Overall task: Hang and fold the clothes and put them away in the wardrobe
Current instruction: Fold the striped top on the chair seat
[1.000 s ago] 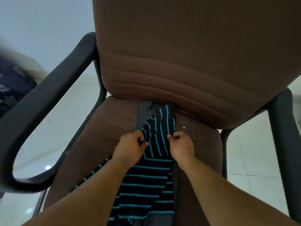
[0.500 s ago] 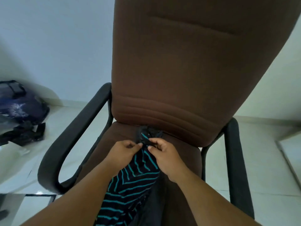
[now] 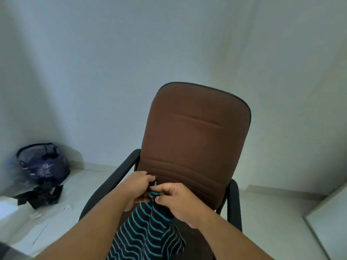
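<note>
A black garment with teal and grey stripes (image 3: 148, 231) hangs from both my hands in front of a brown office chair (image 3: 195, 139). My left hand (image 3: 138, 186) pinches its top edge from the left. My right hand (image 3: 178, 201) pinches the same bunched top edge from the right, fingers closed over the cloth. The two hands nearly touch. The lower part of the garment drapes down over the chair seat, which it hides. No wardrobe is in view.
The chair has black armrests (image 3: 116, 181) on both sides. A dark blue bag (image 3: 43, 164) and black straps (image 3: 39, 196) lie on the pale floor at the left wall. A white panel edge (image 3: 326, 218) shows at the right.
My hands have come together and lifted the garment's top edge, bunching it. The view has pulled back and up, so the whole chair back now shows.
</note>
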